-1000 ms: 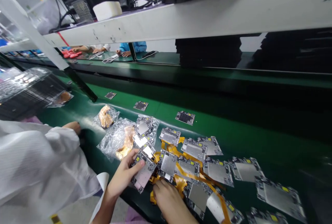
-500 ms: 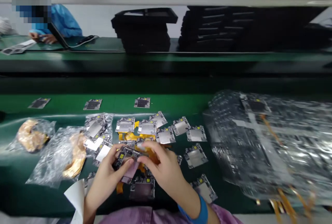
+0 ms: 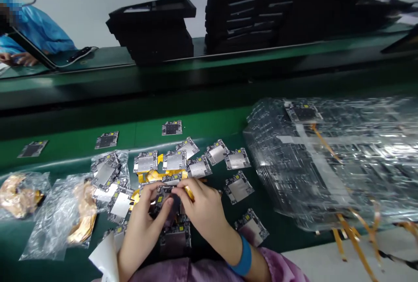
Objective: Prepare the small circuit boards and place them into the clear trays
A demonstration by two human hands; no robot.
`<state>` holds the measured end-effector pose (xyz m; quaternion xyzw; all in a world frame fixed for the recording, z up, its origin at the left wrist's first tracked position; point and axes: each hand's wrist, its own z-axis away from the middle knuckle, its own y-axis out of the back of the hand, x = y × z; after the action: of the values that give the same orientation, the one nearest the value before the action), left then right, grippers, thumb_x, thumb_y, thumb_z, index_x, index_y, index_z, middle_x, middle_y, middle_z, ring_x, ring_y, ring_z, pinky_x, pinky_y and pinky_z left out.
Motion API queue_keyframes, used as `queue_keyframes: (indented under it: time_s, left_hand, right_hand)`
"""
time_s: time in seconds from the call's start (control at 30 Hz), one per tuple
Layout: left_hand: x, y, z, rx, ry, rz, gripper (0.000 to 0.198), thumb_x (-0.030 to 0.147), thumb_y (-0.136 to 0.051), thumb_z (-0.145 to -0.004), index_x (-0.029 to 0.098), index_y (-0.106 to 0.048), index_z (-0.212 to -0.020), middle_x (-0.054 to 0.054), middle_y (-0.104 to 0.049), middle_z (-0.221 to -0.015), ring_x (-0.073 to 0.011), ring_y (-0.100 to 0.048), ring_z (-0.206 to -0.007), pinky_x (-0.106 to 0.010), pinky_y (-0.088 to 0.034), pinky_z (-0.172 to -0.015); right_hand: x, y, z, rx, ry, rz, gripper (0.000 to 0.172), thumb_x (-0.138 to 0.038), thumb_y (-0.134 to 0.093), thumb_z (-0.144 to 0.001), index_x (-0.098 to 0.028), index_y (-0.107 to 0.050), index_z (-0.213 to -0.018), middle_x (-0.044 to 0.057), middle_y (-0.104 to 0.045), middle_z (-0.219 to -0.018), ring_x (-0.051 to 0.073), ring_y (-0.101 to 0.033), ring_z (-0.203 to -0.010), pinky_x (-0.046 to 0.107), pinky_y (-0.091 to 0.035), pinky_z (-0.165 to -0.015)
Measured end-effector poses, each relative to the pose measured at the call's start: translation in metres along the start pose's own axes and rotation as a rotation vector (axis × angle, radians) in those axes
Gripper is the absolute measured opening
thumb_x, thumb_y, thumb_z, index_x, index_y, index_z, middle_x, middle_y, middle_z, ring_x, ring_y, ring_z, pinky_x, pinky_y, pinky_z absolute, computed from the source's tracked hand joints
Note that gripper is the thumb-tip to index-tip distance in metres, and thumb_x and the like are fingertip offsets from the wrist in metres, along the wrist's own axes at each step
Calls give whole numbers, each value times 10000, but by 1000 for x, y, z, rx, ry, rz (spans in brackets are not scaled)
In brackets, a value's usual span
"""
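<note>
Between my two hands is a circuit board [image 3: 160,199], tilted, with a dark edge facing up. My left hand [image 3: 143,216] grips its left side between thumb and fingers. At its upper right edge, my right hand [image 3: 200,206] pinches with thumb and forefinger; whether a small part or only the board's edge is in that pinch I cannot make out. Below lies another circuit board [image 3: 175,240] on the green mat. Orange flex cables [image 3: 152,176] lie just beyond my fingers, among several boards with silver shields [image 3: 174,160].
Plastic bags of flex cables [image 3: 83,212] lie at left. Stacked clear plastic trays [image 3: 294,173] fill the right, with a board [image 3: 303,111] on top. Three boards [image 3: 172,128] line the raised green strip. Black tray stacks [image 3: 160,29] and a person in a blue sleeve [image 3: 45,27] are behind.
The view has turned and tilted, so the bench appears slanted. The held board is tipped more upright, and my right thumb and forefinger have closed together at its upper edge.
</note>
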<state>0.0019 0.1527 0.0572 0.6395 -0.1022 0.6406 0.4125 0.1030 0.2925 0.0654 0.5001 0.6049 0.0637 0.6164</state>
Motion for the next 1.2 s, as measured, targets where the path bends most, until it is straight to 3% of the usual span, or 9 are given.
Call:
queue_keyframes:
  time_s: [0.27, 0.33, 0.43, 0.53, 0.63, 0.87, 1.03, 1.2]
  left_hand:
    - [6, -4, -9, 1, 23, 58, 305, 366, -617, -894, 236, -524, -1154, -68, -649, -1132, -250, -607, -1114, -335, -459, -921]
    - [7, -2, -10, 6, 39, 96, 308, 363, -618, -890, 230, -526, -1152, -64, -660, -1113, -240, -619, -1092, -325, -463, -920]
    - [10, 5, -11, -16, 97, 149, 324, 376, -648, -867, 227, -545, -1136, -42, -694, -1022, -215, -657, -970, -297, -490, -861]
    - [14, 11, -10, -36, 165, 154, 402, 399, -731, -801, 228, -570, -1127, -13, -714, -908, -180, -664, -789, -264, -515, -751]
    - [19, 13, -10, -89, 262, 186, 430, 443, -778, -749, 220, -605, -1073, 20, -681, -714, -139, -593, -573, -219, -478, -542]
    - [24, 18, -11, -146, 265, 141, 299, 455, -793, -731, 177, -688, -766, -6, -647, -606, -105, -522, -490, -179, -392, -425]
    - [27, 23, -11, -180, 266, 90, 284, 434, -796, -728, 173, -685, -718, 12, -602, -545, -91, -465, -451, -171, -332, -384]
    - [35, 22, -10, -178, 263, 70, 268, 372, -792, -726, 164, -640, -653, 27, -599, -534, -94, -511, -466, -170, -386, -424]
  right_hand:
    - [11, 2, 1, -68, 208, 120, 254, -325, -442, -1051, -200, -622, -922, 24, -714, -803, 142, -665, -662, 249, -399, -595]
    - [12, 9, 0, -128, 228, 33, 218, -310, -433, -1053, -215, -628, -1034, 27, -738, -896, 146, -690, -739, 243, -437, -645]
    - [14, 22, -6, -176, 119, -176, 220, -261, -422, -1049, -231, -612, -1155, 7, -748, -974, 131, -698, -809, 227, -466, -694]
    - [14, 33, -14, -250, -13, -314, 249, -264, -459, -1025, -207, -672, -909, -29, -711, -763, 98, -621, -625, 214, -425, -599]
    - [12, 36, -21, -313, -65, -368, 323, -282, -553, -970, -178, -649, -680, -43, -574, -590, 83, -485, -529, 223, -342, -523]
    - [12, 28, -22, -389, -70, -429, 274, -256, -601, -926, -163, -697, -687, -26, -548, -613, 97, -455, -590, 234, -322, -533]
    - [13, 27, -21, -403, -46, -428, 346, -264, -601, -919, -169, -586, -586, -37, -483, -575, 96, -416, -578, 234, -310, -536]
    - [13, 27, -22, -417, -16, -459, 344, -243, -621, -896, -165, -562, -566, -41, -455, -563, 94, -416, -581, 235, -291, -542]
